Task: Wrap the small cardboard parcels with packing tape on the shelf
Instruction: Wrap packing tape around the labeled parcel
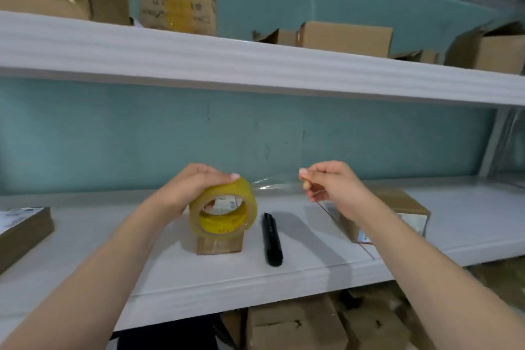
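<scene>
My left hand [189,186] grips a yellowish roll of clear packing tape [224,209] from above, holding it upright on top of a small cardboard parcel [219,244] on the white shelf [199,278]. A clear strip of tape [274,182] stretches from the roll to the right. My right hand [331,186] pinches the free end of that strip, fingers closed on it. Behind my right hand lies a second cardboard parcel [403,209], partly taped and partly hidden by the wrist.
A black cutter [272,239] lies on the shelf between the two parcels. A stack of flat cardboard [24,229] sits at the left. Cardboard boxes [345,37] stand on the upper shelf, and more boxes [295,324] fill the space below.
</scene>
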Tool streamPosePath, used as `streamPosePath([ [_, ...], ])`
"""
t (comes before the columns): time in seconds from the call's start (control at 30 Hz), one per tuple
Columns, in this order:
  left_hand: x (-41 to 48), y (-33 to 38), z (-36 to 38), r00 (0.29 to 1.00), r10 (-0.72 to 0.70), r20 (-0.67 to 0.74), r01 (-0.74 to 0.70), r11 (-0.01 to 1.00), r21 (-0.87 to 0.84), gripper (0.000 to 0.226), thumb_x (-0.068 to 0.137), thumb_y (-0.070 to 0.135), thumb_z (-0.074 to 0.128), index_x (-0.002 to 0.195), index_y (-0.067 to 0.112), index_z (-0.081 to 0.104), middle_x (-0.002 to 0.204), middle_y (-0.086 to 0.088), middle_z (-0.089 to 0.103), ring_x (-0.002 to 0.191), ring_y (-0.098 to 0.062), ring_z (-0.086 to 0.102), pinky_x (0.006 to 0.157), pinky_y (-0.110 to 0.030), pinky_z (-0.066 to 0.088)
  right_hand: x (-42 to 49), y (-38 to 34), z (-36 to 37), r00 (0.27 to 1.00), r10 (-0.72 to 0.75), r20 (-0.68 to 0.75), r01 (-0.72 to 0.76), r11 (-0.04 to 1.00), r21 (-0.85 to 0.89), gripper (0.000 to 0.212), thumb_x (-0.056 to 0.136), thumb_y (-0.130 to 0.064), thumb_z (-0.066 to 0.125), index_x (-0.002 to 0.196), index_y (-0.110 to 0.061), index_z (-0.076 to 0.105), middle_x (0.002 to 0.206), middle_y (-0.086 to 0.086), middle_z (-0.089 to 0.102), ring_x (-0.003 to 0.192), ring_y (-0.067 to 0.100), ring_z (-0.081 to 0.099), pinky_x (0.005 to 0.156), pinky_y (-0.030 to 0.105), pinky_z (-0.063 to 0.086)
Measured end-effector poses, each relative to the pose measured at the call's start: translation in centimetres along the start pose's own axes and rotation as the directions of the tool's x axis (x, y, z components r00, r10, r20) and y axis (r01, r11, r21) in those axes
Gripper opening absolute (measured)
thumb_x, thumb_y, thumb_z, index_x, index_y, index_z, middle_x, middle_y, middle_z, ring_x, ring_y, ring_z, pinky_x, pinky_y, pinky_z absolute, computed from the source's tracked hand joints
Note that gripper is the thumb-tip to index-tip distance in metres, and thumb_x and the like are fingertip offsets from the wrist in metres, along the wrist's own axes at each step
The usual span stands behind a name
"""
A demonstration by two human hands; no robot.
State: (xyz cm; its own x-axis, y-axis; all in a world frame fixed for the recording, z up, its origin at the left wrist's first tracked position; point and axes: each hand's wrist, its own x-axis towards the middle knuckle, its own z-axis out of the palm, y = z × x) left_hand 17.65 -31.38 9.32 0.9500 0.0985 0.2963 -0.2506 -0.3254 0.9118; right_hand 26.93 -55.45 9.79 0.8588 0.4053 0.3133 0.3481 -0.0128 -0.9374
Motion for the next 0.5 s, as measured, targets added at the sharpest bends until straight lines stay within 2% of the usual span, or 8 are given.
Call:
streamPosePath([
  [0.07,0.2,0.3,2.6,0.998,-0.048,0.036,0.055,0.978,-0.201,0.031,0.059,0.037,0.071,0.043,0.016,0.055,0.037,-0.005,0.043,0.030,-0.016,0.041,0.036,-0.016,0.034,-0.4,-0.8,-3.1,1.000,-0.016,-0.002,0.016,1.000,0.018,0.021,0.089,-0.011,0.058,0.068,-0.008,0.060,0.050,-0.003,0.056,0.040,0.009,0.049,0.043,0.020,0.046],
  [0.13,0.7,0.6,4.8,0.995,-0.075,0.072,0.093,0.945,-0.312,0.026,0.058,0.032,0.069,0.046,0.014,0.055,0.036,-0.006,0.040,0.029,-0.018,0.039,0.036,-0.017,0.031,-0.8,-1.0,-5.9,1.000,-0.013,-0.010,0.013,1.000,-0.005,0.020,0.088,-0.012,0.059,0.069,-0.008,0.060,0.053,-0.002,0.056,0.040,0.010,0.047,0.045,0.022,0.047],
  [0.27,2.0,1.6,7.3,0.998,-0.049,0.049,0.058,0.977,-0.204,0.037,0.046,0.037,0.073,0.055,0.011,0.049,0.041,-0.002,0.038,0.033,-0.015,0.039,0.037,-0.015,0.031,-1.6,0.3,-9.4,1.000,0.029,0.009,-0.028,0.997,-0.068,0.023,0.088,-0.013,0.060,0.066,-0.009,0.060,0.053,-0.002,0.058,0.036,0.008,0.037,0.043,0.022,0.043],
  [0.37,3.0,2.1,8.2,0.998,-0.019,0.066,0.024,0.997,-0.070,0.036,0.047,0.044,0.074,0.054,0.014,0.054,0.046,0.001,0.042,0.040,-0.012,0.041,0.041,-0.017,0.033,-1.6,0.7,-10.5,0.999,0.034,-0.001,-0.034,0.993,-0.109,0.027,0.090,-0.013,0.059,0.063,-0.010,0.057,0.051,-0.004,0.059,0.033,0.006,0.034,0.039,0.020,0.041],
  [0.5,4.4,2.6,9.5,0.994,0.020,0.105,-0.026,0.998,0.050,0.045,0.046,0.049,0.072,0.065,0.010,0.061,0.050,0.002,0.048,0.044,-0.010,0.044,0.043,-0.017,0.034,-1.7,1.3,-11.8,0.999,0.023,-0.025,-0.027,0.983,-0.181,0.026,0.092,-0.012,0.055,0.067,-0.008,0.054,0.051,-0.003,0.059,0.031,0.007,0.036,0.038,0.020,0.043],
])
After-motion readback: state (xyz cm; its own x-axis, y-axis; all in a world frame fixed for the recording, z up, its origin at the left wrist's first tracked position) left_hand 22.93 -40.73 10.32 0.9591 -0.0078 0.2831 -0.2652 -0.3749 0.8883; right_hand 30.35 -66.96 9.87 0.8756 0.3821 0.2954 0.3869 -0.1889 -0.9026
